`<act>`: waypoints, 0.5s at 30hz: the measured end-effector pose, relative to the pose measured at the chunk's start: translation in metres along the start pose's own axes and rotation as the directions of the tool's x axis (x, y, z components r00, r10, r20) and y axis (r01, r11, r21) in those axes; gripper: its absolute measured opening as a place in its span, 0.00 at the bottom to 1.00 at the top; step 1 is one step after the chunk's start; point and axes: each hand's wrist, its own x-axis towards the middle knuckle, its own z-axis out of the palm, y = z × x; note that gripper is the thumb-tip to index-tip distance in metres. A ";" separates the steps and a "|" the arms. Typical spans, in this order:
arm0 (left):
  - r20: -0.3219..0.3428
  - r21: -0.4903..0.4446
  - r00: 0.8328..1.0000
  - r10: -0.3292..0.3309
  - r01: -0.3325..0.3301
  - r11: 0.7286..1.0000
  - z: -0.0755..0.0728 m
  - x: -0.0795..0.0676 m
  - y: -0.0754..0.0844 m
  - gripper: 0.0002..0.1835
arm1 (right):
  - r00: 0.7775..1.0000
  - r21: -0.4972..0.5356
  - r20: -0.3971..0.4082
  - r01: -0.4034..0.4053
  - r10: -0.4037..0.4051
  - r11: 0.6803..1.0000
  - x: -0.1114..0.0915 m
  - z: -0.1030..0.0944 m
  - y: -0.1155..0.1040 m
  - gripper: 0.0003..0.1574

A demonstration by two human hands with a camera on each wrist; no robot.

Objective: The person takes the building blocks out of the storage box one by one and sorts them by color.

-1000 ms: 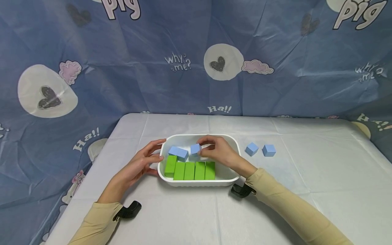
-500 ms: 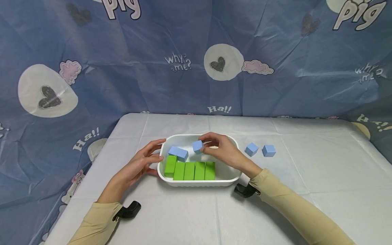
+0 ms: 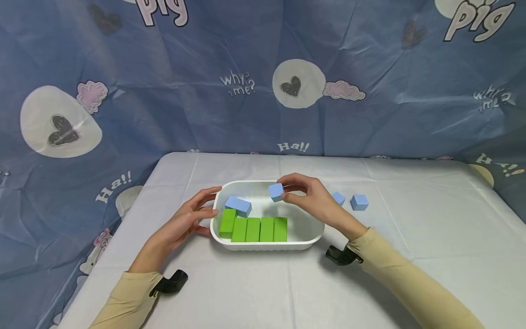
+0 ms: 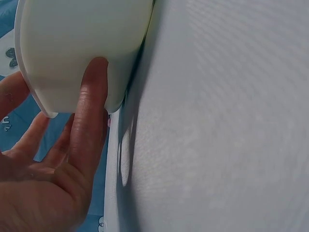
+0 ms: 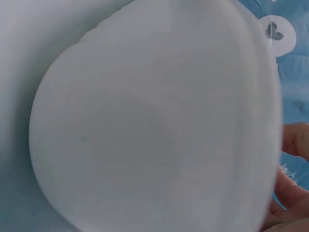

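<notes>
Between thumb and fingertips, my right hand point(image 3: 314, 196) pinches a small blue cube point(image 3: 276, 192) above the white plastic tub point(image 3: 267, 246), toward its back rim. My left hand point(image 3: 182, 221) rests at the tub's left end. In the left wrist view, a fairly straight finger point(image 4: 89, 116) lies against the outer wall of the tub point(image 4: 63, 43). Inside, several green blocks point(image 3: 253, 230) line the front side, the leftmost set a little farther back. Behind them at the left lies a blue piece point(image 3: 238, 206). The tub's wall hides the cube in the right wrist view.
To the tub's right, two blue cubes lie on the white-covered table point(image 3: 431, 228): one cube point(image 3: 359, 202) in full sight, the other cube point(image 3: 339, 198) partly behind my right hand. A blue printed cloth point(image 3: 246, 119) hangs behind the table.
My right hand has lifted the blue cube from beside the other blue piece and carried it right and back. My left hand stays at the tub's end.
</notes>
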 end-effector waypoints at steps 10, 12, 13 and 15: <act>0.004 0.000 1.000 0.000 0.000 1.000 0.001 -0.001 0.001 0.35 | 0.998 0.003 -0.052 -0.030 0.030 1.000 -0.014 -0.019 -0.003 0.23; 0.005 0.003 1.000 -0.001 0.001 1.000 0.000 0.000 0.000 0.35 | 0.997 0.012 -0.064 -0.031 0.032 0.999 -0.017 -0.023 -0.003 0.23; 0.005 0.003 1.000 -0.001 0.001 1.000 0.000 0.000 0.000 0.35 | 0.997 0.019 -0.071 -0.034 0.036 0.999 -0.019 -0.025 -0.003 0.23; 0.004 0.005 1.000 0.001 -0.001 1.000 0.000 0.000 0.000 0.35 | 0.996 0.029 -0.084 -0.038 0.040 0.999 -0.021 -0.030 -0.003 0.23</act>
